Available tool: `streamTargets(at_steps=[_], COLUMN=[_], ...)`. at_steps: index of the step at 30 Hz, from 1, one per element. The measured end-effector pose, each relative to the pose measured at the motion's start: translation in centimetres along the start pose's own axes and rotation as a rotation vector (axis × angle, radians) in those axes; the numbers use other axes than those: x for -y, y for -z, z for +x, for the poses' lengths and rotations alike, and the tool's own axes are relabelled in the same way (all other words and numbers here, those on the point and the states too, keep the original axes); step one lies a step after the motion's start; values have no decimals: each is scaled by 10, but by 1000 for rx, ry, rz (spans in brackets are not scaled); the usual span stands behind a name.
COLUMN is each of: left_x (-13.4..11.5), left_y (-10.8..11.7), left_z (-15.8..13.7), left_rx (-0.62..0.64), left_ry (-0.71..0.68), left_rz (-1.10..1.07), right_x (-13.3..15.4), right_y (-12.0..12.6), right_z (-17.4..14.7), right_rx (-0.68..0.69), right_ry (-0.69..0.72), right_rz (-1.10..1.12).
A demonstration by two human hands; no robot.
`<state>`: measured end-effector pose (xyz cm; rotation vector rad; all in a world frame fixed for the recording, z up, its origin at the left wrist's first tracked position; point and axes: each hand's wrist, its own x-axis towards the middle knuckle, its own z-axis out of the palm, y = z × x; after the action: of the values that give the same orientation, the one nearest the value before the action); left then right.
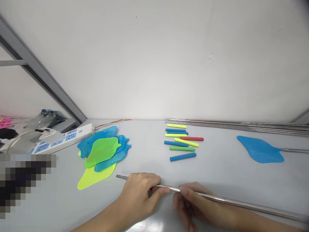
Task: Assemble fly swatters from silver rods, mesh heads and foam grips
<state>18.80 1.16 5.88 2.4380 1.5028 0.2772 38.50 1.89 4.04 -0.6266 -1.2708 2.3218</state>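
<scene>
So there's a long metal rod (pixel 248 205) sitting at a slight slant just over the near part of the table (pixel 147 151), running off the right edge. Left hand (pixel 142 195) is wrapped over its thin end, fingers clamped on it, tip poking out past the knuckles. Right hand (pixel 202 204) has it pinched between thumb and fingers just beside. Beyond them there's a bunch of colored plastic sticks (pixel 182 149), a messy pile of swatter heads (pixel 102 151) off left near a power strip (pixel 70 137), a blue swatter (pixel 260 149) right, and thin rods (pixel 229 125) along the wall (pixel 149 64).
</scene>
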Motion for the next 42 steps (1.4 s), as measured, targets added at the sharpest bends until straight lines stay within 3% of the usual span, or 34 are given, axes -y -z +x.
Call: streamTargets(at_steps=[11, 19, 36, 42], left_x=[-5, -9, -10, -11], left_y=[-2, -5, -12, -10], left_z=[-2, -1, -9, -6], left_rx=[-6, 26, 33, 33], left_ry=[15, 143, 34, 61], left_rz=[25, 44, -34, -28], right_x=[3, -1, 3, 3], right_y=[0, 3, -1, 1], right_z=[-6, -6, -7, -5], right_rx=[41, 59, 62, 55], right_ry=[21, 18, -24, -26], right_rz=[-174, -181, -197, -186])
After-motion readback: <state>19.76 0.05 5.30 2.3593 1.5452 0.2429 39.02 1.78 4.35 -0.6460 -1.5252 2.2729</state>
